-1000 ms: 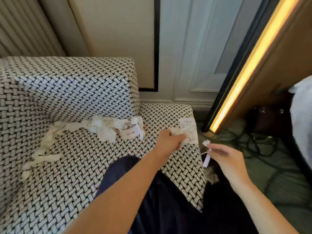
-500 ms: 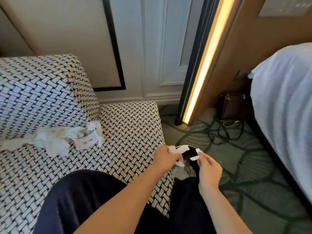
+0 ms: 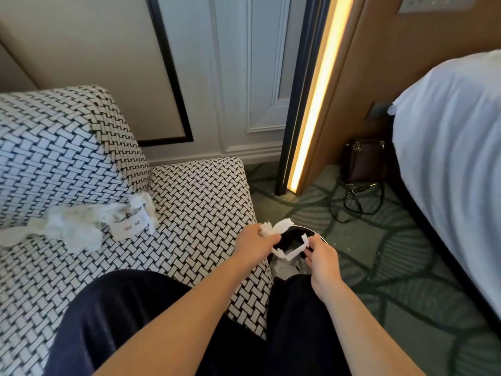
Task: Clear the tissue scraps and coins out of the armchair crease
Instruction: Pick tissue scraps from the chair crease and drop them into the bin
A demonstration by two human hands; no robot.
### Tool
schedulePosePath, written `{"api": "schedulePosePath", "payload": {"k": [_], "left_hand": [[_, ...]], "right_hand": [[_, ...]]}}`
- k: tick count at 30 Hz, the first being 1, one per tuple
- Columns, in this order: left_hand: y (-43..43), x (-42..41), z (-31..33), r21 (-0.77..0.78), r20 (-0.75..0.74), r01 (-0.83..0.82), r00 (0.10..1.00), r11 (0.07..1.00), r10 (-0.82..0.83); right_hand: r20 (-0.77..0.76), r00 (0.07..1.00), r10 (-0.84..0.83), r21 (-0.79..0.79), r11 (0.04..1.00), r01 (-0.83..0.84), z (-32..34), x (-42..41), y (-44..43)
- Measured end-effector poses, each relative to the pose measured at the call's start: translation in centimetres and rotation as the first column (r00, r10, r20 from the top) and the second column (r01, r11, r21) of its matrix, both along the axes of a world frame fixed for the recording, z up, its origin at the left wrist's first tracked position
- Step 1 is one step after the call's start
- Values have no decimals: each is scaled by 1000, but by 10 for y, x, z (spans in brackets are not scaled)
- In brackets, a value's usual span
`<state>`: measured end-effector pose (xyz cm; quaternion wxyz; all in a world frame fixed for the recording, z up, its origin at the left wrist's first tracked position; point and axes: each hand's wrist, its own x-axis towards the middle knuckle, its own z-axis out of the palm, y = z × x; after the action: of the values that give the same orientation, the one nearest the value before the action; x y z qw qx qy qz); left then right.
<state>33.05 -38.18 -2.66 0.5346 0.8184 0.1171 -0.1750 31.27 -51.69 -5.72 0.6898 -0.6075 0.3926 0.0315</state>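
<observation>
A black-and-white woven armchair (image 3: 195,207) fills the left. White tissue scraps (image 3: 76,226) and a printed paper slip (image 3: 131,226) lie along the crease between its seat and back. Beside the chair's right corner stands a round black bin (image 3: 294,237) with white scraps inside. My left hand (image 3: 256,244) grips crumpled white paper (image 3: 279,226) over the bin's left rim. My right hand (image 3: 321,253) pinches a thin white paper strip (image 3: 296,252) over the bin's opening. No coins are visible.
My dark trouser legs (image 3: 141,316) rest against the seat's front. A green patterned carpet (image 3: 393,267) lies to the right with a brown bag (image 3: 364,161) and black cables (image 3: 355,202). A white bed (image 3: 455,158) runs along the right edge. A lit strip (image 3: 314,99) edges a wooden panel.
My view swung right, away from the chair. Both hands carried their paper from the seat's right corner to above the bin, which has come into sight.
</observation>
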Motion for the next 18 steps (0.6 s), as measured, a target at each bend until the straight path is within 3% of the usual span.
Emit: {"api": "schedulePosePath", "payload": {"k": [6,12,18], "left_hand": [[3,-3,5,-167,-48,-4,999,986,-4],[-1,-4,10,-425,-153,-42,988,904,-26],[-5,-5,8,-487,-193,-90,981,869,-7]], "right_hand": [[34,995,90,91,992,-93,13,-6,-3],[179,953,242,-26,970,-242,9,-14,1],[158,978,135,-81,989,-123,-1,-12,0]]}}
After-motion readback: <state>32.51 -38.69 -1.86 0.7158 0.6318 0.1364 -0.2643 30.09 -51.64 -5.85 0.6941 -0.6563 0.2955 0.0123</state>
